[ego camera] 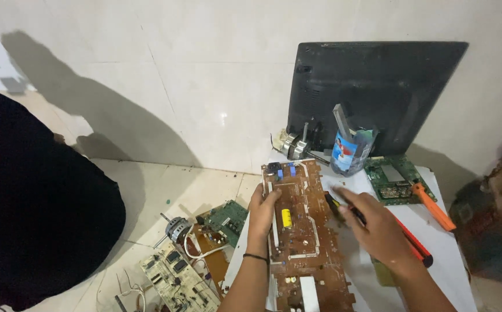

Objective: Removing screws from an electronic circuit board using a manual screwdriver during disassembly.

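— Left hand (261,212) first: how does it sit?

— Fingers curled over the near-left edge of a long brown circuit board (304,231), gripping it against the white table (453,254); a dark band circles the wrist.

— And the right hand (378,228)?

— Just right of the board, closed around a screwdriver (404,237) with a red shaft and black ends (the motion blur hides the fingertips).

— What lies beyond that hand?

— An orange-handled tool (434,205), overlapping a green circuit board (392,180), then a clear cup (350,151) of tools before a black panel (372,92) leaning on the wall.

— Left of the left hand?

— Down on the floor: more boards (176,280) and a small motor (176,228).
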